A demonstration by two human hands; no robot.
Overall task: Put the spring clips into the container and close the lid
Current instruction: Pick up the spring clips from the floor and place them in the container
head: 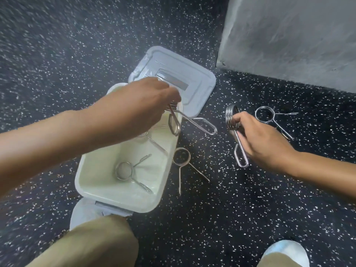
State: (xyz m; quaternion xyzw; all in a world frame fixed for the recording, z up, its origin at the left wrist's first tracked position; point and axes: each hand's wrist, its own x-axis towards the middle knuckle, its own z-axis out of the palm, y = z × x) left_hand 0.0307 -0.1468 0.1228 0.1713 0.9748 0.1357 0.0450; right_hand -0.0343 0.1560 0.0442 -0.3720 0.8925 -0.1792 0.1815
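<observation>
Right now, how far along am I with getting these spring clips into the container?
Done: at least one clip lies in the container. In hand: the left hand holds a clip over the rim; the right hand grips another. Left: two clips on the floor, and the lid, open.

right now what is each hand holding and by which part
Left hand: a spring clip by its coil, over the container. Right hand: another spring clip, pinched at its coil.
</observation>
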